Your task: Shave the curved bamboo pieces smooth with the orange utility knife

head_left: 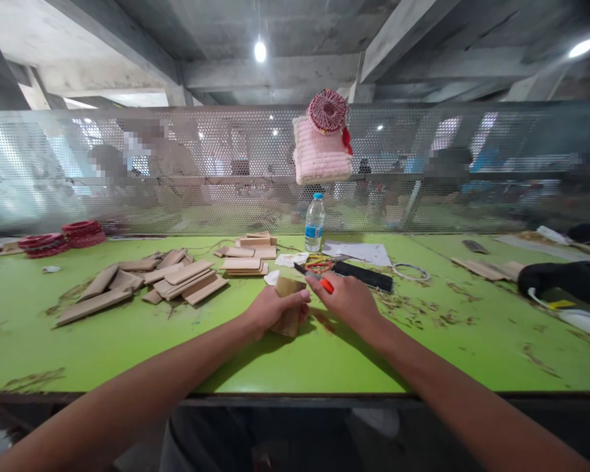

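Gripping a brown curved piece (288, 321): left hand (269, 308), thumb and fingers closed on it, over the tabletop (275, 373), near-middle. Right hand (351, 301) wrapped round an orange-handled knife (327, 286), blade by the piece's upper end; can't tell if touching. Shavings (413, 318) litter the right side. Black slab (371, 278) crowds just beyond right hand. Loose wooden pieces (184, 278) heaped left. Farther: white paper (366, 252), upright water bottle (315, 223). Red coils (82, 234) far left. Perforated screen (236, 190) blocks the back, pink pad (319, 154) up against it.
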Available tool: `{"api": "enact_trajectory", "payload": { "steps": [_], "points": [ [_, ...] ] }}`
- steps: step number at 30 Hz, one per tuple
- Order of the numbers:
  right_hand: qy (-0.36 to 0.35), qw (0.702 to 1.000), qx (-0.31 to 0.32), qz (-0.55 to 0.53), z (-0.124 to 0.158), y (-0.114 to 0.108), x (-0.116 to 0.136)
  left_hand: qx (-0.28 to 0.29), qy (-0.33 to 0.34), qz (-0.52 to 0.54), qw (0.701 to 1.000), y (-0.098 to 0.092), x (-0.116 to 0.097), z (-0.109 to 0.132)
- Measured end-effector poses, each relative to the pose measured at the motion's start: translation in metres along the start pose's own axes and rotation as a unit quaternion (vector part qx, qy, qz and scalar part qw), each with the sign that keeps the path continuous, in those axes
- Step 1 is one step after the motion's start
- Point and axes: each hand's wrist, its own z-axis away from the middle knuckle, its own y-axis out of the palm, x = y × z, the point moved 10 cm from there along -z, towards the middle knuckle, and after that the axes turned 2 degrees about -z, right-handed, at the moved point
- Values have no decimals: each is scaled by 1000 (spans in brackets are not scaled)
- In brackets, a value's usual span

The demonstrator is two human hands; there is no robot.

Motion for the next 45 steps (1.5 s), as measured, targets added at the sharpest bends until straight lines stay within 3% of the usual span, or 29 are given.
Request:
{"api": "enact_trajectory", "payload": {
  "steps": [3,12,17,22,30,34,39,42,45],
  "points": [
    [19,999,-17,-37,-1,-6,-7,5,-8,22,1000,2,4,0],
    [-91,993,74,-23,9,10,19,45,-4,45,998,9,-2,3],
    [-53,997,48,7,3,7,12,-23,14,-45,999,0,-10,6],
    [28,999,-27,-25,-1,-10,-9,-39,-6,-11,999,-1,-4,6],
    [-103,989,79,-67,9,9,20,0,-10,52,999,-3,4,1],
    [-121,986,99,-58,11,12,23,6,1,16,1000,-2,-1,3],
    [-101,992,71,-33,8,8,19,-24,2,-62,998,-5,-9,7],
    [-56,997,28,-36,5,0,9,-37,-4,-48,998,-7,-8,7],
    [-58,997,26,-45,5,0,8,-26,-13,-15,999,-7,-3,5]
  ]
}}
